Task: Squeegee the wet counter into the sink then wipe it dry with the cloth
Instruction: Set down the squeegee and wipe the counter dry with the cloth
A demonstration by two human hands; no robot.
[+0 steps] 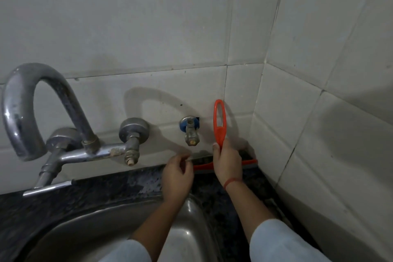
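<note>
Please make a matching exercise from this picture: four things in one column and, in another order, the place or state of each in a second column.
Things:
1. squeegee
2. left hand
3. sink
4. curved tap

Places or states:
A. steel basin below the forearms
B. gripped by the right hand, blade at the back wall
C. fixed on the wall, far left
D. holds nothing, beside the blade's left end

Pairs: 1-B, 2-D, 3-A, 4-C

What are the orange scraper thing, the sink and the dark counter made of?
The squeegee looks like plastic: bright, even orange with a smooth moulded loop handle; its blade edge looks like grey rubber. The sink looks like brushed steel, grey with soft reflections. The counter seems polished stone, perhaps granite: dark, speckled and wet-shiny.
</note>
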